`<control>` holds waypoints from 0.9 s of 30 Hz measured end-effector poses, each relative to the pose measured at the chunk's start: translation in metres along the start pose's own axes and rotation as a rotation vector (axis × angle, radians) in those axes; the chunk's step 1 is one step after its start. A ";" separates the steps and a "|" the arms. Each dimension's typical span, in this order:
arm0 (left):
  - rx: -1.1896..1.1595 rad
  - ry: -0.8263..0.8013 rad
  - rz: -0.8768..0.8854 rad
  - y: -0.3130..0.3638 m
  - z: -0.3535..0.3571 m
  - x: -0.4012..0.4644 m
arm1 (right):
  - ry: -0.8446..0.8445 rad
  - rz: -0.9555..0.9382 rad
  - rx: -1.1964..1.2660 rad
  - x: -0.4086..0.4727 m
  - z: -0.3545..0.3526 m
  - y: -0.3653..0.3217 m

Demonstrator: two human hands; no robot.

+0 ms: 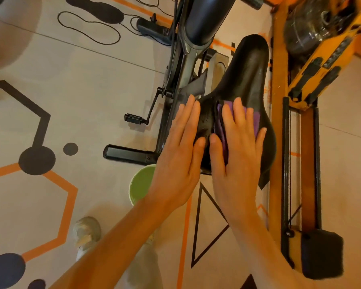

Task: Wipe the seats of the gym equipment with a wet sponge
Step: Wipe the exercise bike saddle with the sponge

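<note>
A black bike saddle [249, 65] fills the middle of the head view, its nose pointing away from me and its surface shiny with wet drops. My right hand [238, 142] lies flat with straight fingers on a purple sponge [254, 119], pressing it onto the saddle's wide rear part. My left hand [182, 142] rests flat against the saddle's left rear edge, fingers straight, holding nothing.
A green bowl [139, 184] stands on the floor below my left forearm. The exercise bike's frame [183, 59], pedal [134, 118] and base bar [125, 154] lie left of the saddle. An orange wooden rowing machine [279, 101] runs close along the right.
</note>
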State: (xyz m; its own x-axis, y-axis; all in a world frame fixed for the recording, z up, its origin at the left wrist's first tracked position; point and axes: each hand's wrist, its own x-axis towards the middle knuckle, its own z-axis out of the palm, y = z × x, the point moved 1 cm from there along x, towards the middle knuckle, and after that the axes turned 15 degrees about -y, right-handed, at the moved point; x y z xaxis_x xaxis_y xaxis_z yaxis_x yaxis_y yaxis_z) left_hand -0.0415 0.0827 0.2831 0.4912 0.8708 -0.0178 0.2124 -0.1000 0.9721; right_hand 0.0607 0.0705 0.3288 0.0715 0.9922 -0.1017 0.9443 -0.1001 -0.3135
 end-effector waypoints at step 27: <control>-0.042 0.055 -0.018 0.009 0.005 -0.007 | -0.437 -0.253 -0.269 0.051 -0.046 -0.012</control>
State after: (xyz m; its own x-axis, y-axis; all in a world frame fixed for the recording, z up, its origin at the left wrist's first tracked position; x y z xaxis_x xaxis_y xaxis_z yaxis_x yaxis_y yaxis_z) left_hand -0.0391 0.0737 0.2906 0.4404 0.8975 -0.0241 0.1852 -0.0646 0.9806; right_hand 0.0678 0.1255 0.3709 -0.2533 0.8545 -0.4536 0.9673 0.2161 -0.1332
